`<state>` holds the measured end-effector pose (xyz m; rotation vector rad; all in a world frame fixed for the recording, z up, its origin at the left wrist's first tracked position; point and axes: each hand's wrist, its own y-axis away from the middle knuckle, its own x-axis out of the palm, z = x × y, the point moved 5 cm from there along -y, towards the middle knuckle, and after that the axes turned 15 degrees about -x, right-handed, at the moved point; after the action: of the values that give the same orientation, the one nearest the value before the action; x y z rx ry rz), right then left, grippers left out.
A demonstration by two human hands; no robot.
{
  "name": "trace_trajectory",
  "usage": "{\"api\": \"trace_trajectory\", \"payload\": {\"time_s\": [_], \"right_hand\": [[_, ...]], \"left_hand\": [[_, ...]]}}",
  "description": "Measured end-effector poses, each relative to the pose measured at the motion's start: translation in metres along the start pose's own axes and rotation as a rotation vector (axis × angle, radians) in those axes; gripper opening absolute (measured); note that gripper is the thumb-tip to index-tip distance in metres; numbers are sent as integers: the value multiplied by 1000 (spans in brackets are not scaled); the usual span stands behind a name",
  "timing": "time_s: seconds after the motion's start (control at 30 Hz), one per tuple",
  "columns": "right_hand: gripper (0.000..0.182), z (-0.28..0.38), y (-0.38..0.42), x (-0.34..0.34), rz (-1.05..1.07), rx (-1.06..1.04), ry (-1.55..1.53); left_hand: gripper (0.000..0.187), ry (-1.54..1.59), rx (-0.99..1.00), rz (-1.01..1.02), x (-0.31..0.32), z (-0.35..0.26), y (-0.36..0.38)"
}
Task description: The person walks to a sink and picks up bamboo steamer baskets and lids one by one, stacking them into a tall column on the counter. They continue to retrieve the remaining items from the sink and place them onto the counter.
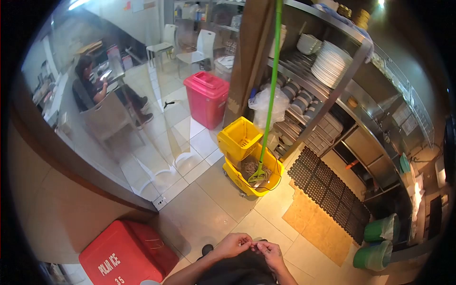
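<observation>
My left hand and my right hand meet in front of my body at the bottom of the view. The fingertips of both are pinched together and touch or nearly touch. Whatever they hold, if anything, is too small to make out. Dark clothing shows just below them. Ahead of my hands, a yellow mop bucket with a wringer stands on the tiled floor. A mop with a green handle leans upright in it, its strands down inside the bucket.
A red ice box stands at lower left, and a pink lidded bin beyond the doorway's plastic curtain. A seated person is behind the curtain. At right are a shelf of plates, a black rubber mat, cardboard and green bins.
</observation>
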<state>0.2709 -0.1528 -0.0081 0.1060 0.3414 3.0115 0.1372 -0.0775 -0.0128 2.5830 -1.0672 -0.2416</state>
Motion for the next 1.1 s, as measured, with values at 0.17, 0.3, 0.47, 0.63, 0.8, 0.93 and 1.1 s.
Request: {"api": "trace_trajectory", "payload": {"time_s": [0.17,0.3,0.47,0.63,0.8,0.93,1.1], "right_hand": [[29,16,-11,-66,-96,-55,-41],[29,3,-18,-143,-138,-78,-74],[32,9,-9,-270,-316,-191,-98],[30,9,4,-392,-591,-109,-158],[32,20,-17,-489,-685,-177,-214],[34,8,-64,-556,-706,-162,-248],[30,30,-128,-641,-727,-4,-263]], "left_hand": [[12,-73,8,15,40,-16,-71],[10,-211,-107,-125,68,-21,-134],[12,-407,-121,-111,121,-29,-211],[16,-555,-151,-23,187,-82,-276],[16,-572,-126,16,238,-107,-362],[14,-591,-102,-1,264,-131,-448],[15,-625,-10,-53,287,-173,-597]]}}
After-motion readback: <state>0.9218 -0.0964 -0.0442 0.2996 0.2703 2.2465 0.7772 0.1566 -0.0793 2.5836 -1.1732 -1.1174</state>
